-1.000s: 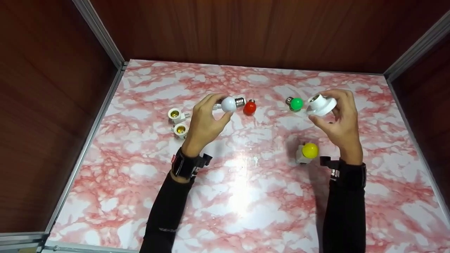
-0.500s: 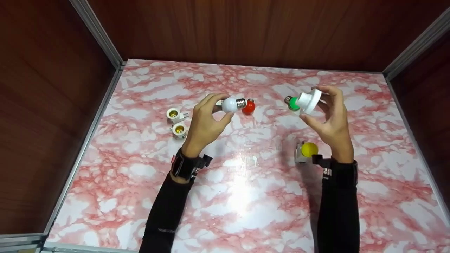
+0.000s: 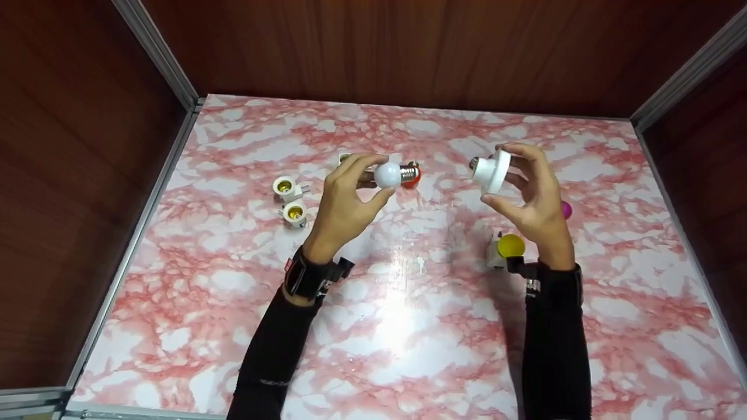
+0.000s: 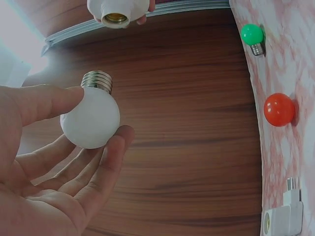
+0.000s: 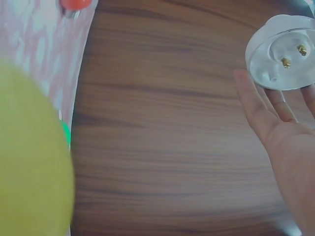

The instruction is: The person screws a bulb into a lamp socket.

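Left-hand pinch: thumb and fingertips of my left hand (image 3: 344,204) grip the white globe bulb (image 3: 387,175) by its round part, raised off the marbled tabletop (image 3: 344,350), the screw base (image 3: 408,173) left free and pointing right.
Right-hand pinch: thumb and fingers of my right hand (image 3: 537,210) hold the round white lampholder (image 3: 493,172) by its disc, raised too, mouth facing left towards the bulb.
Plug-in sockets: at far left, a front one (image 3: 295,214) and a rear one (image 3: 284,188) stand near each other; part of another (image 3: 344,157) shows behind my left fingers.
Red bulb (image 4: 279,109): on the tabletop, partly masked by the screw base in the head view.
Green bulb (image 4: 252,34): behind the lampholder, mostly hidden from the head camera.
Yellow bulb (image 3: 511,247): near my right wrist, apparently seated in a white socket.
Magenta ball (image 3: 566,210): partly hidden beside my right hand, probably another bulb.
Gap between bulb and lampholder: not touching; I judge this step to be lining up thread and mouth.
Next move: seems to call for bringing both together squarely, then turning the bulb while I steady the disc; entering tilted could cross the thread.
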### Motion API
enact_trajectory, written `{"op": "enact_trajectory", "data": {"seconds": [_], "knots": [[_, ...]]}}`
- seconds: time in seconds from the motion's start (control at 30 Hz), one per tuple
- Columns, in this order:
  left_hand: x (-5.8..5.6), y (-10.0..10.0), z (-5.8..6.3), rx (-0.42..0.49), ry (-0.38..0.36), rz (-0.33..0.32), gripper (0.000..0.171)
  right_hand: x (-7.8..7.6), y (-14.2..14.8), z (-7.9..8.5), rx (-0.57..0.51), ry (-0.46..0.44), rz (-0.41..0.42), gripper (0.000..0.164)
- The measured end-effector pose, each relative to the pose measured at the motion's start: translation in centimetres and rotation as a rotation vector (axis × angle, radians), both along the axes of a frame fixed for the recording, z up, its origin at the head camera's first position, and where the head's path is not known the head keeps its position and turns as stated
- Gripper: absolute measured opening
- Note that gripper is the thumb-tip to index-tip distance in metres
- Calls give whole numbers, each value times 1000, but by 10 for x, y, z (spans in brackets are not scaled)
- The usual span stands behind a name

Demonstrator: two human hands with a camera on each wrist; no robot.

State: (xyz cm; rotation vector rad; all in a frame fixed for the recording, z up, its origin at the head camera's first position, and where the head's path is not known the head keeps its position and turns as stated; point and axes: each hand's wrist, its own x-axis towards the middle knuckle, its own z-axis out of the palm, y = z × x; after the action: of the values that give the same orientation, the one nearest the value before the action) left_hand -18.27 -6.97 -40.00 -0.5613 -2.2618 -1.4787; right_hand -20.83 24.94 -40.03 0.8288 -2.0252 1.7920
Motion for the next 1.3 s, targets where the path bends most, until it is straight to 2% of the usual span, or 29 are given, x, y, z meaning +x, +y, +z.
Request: {"op": "enact_trajectory", "data": {"seconds": [0.3, 0.5, 0.8, 1.1, 1.3], "knots": [[5, 9, 4, 10, 64, -46, 44, 2, -13, 3, -56, 2, 84, 74], [6, 14, 6, 1, 102, -64, 43, 5, -20, 4, -35, -4, 109, 73], [9, 19, 7, 15, 108, -97, 43, 7, -33, -2, -58, -85, 206, 76], [8, 21, 3, 5, 107, -103, 43, 8, -39, -7, -81, -146, 241, 77], [10, 21, 2, -4, 110, -103, 42, 9, -41, -9, -84, -200, 232, 74]]}}
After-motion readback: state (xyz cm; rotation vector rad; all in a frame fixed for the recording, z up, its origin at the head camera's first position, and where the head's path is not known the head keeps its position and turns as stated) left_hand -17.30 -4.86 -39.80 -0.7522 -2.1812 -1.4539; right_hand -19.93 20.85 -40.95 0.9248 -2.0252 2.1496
